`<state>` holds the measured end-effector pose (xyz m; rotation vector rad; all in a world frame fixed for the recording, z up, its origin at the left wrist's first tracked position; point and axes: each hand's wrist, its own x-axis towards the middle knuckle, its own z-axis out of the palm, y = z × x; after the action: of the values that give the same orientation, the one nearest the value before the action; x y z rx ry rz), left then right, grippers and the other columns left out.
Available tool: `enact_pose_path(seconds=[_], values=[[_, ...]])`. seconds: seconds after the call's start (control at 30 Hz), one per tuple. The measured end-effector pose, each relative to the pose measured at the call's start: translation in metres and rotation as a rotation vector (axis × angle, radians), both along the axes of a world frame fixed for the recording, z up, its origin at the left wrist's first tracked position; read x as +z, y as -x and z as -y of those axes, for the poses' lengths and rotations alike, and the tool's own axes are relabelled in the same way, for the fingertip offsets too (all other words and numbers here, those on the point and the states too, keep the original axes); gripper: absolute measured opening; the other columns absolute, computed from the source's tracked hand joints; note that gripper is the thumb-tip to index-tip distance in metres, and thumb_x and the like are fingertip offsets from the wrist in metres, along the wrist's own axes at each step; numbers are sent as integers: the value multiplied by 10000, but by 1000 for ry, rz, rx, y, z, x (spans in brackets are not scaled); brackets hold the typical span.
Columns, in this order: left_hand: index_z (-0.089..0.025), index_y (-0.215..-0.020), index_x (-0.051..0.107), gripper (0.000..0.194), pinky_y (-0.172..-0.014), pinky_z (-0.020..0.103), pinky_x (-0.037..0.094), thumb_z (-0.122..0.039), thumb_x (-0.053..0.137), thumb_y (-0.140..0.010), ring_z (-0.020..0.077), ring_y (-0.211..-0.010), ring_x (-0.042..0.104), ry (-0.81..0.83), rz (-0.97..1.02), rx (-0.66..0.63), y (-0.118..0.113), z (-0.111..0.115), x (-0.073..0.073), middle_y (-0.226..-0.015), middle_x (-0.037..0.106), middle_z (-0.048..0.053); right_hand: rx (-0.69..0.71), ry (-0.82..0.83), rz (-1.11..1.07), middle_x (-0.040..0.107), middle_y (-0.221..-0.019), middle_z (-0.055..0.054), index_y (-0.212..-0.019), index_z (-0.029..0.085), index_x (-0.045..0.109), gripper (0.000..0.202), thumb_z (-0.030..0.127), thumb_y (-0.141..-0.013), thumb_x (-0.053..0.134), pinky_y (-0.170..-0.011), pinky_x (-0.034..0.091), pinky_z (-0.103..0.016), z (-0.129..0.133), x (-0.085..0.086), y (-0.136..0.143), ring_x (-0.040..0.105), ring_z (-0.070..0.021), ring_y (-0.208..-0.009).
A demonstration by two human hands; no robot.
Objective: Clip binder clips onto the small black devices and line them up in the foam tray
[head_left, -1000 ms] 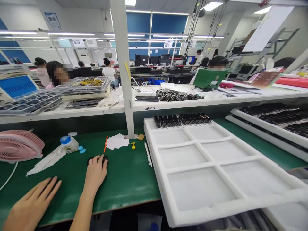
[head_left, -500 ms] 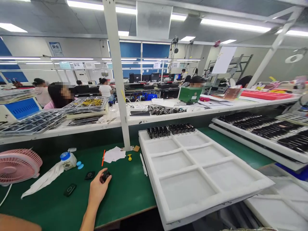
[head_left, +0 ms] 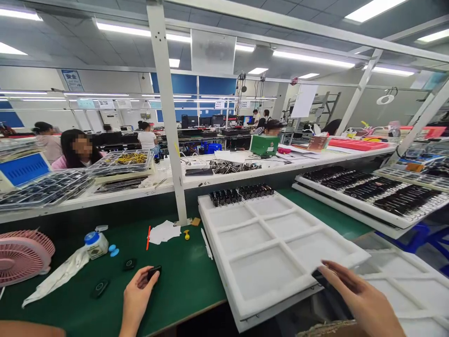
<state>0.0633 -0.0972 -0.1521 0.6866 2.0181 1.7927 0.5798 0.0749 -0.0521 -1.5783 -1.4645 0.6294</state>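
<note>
My left hand (head_left: pixel 136 295) is closed round a small black device (head_left: pixel 154 271) just above the green bench top. On the bench beside it lie two similar black rounded devices (head_left: pixel 129 264) (head_left: pixel 99 288), each marked with a pale ring. At the right, my right hand (head_left: pixel 365 297) pinches a dark flat piece (head_left: pixel 320 277) between thumb and fingers; its kind is not clear. That piece is at the front right corner of a white foam tray (head_left: pixel 242 299) with six compartments. Black parts with metal clips (head_left: pixel 242 194) stand along the tray's far edge.
A pink fan (head_left: pixel 24 257), a white cloth (head_left: pixel 58 276) and a blue-capped bottle (head_left: pixel 96 244) are at the left. White paper (head_left: pixel 164 232) and a yellow object (head_left: pixel 186 235) lie near the post (head_left: pixel 170 121). Filled trays (head_left: pixel 365 187) stand right. Co-workers sit beyond the shelf.
My right hand has come into view at the right with a dark piece in it. My left hand is slightly lower, still holding the black device. The camera view has shifted.
</note>
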Motion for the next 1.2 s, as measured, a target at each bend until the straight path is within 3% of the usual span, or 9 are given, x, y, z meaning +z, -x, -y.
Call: enact_pose_path(seconds=[0.13, 0.27, 0.4, 0.57, 0.7, 0.87, 1.2], values=[[-177, -884, 740, 673, -834, 431, 636, -696, 866, -475, 366, -952, 748, 26, -15, 6, 0, 3, -1, -933, 783, 127, 383, 85, -211, 774, -1042, -118, -1040, 278, 771, 533, 668, -676, 761, -838, 612, -456, -14, 45, 80, 716, -389, -1041], [-166, -897, 721, 678, -841, 428, 636, -657, 894, -462, 349, -923, 749, -17, 63, -4, 4, -2, -4, -933, 779, 129, 807, 190, -256, 751, -1118, -127, -1153, 185, 726, 555, 543, -740, 823, -825, 599, -391, -30, 69, 161, 734, -290, -928], [-139, -957, 713, 639, -779, 383, 638, -541, 936, -514, 280, -800, 750, -149, 199, -66, -4, -26, 9, -912, 778, 110, 1023, 406, -354, 754, -1040, -118, -1040, 125, 730, 554, 458, -642, 924, -834, 610, -369, -57, 64, 238, 745, -237, -831], [-105, -1002, 741, 588, -642, 238, 596, -377, 979, -538, 202, -769, 741, -401, 485, -147, -23, -71, 38, -931, 777, 105, 982, 545, -466, 747, -811, -75, -894, 127, 711, 558, 451, -533, 986, -721, 616, -296, -80, 31, 310, 740, -203, -719], [-111, -928, 756, 500, -616, 215, 590, -303, 992, -532, 187, -737, 743, -529, 655, -204, -28, -98, 48, -884, 772, 91, 974, 517, -450, 740, -788, -79, -858, 125, 725, 514, 484, -573, 959, -588, 559, -222, -83, 15, 330, 734, -190, -723], [-114, -904, 773, 434, -641, 226, 611, -265, 986, -557, 177, -746, 736, -534, 707, -269, -30, -111, 44, -908, 773, 91, 952, 530, -429, 757, -802, -110, -840, 117, 720, 536, 500, -556, 966, -644, 578, -246, -82, 5, 330, 735, -198, -732], [-104, -899, 792, 476, -661, 259, 629, -285, 1005, -513, 185, -733, 729, -441, 666, -333, -42, -121, 51, -871, 785, 103, 1011, 497, -396, 741, -769, -101, -813, 109, 715, 546, 517, -561, 976, -678, 591, -300, -77, 7, 328, 711, -192, -691]])
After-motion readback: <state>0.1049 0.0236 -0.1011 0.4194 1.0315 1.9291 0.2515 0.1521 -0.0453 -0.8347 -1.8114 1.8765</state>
